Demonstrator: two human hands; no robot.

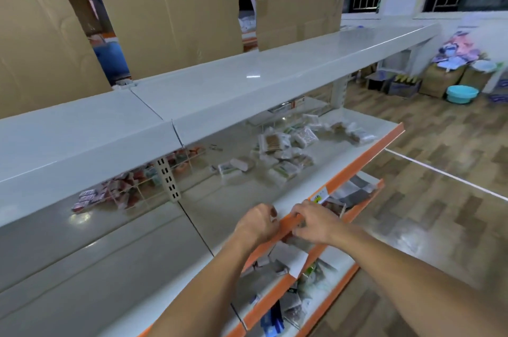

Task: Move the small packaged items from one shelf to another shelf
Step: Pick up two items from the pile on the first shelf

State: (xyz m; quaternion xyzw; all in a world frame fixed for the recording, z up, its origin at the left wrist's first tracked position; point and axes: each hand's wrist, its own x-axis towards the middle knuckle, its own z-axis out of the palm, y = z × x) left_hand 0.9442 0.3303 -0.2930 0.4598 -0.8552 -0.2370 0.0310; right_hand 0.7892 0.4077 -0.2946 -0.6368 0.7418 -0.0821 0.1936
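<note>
Lying scattered on the middle shelf (242,207), the small packaged items (286,152) sat well beyond the hands, toward the back and right of that shelf, under the overhang of the white top shelf (220,83). Both hands met at the shelf's orange front edge (357,169). The left hand (258,222) rested over the shelf surface just inside the edge, its fingers curled inward; whether it pinched anything could not be told. The right hand (313,222) lay just outside the edge, fingers bent and touching the orange strip, the fingertips of the two hands nearly meeting; what it held, if anything, was hidden.

Red and white boxes (110,193) lay at the far left of the middle shelf behind a wire divider. Below the hands, a lower shelf (275,292) carried grey and dark packets (291,306). Tall cardboard sheets (170,6) stood behind the top shelf. Across the wood-pattern floor, a teal basin (461,93) sat near cardboard boxes (442,78).
</note>
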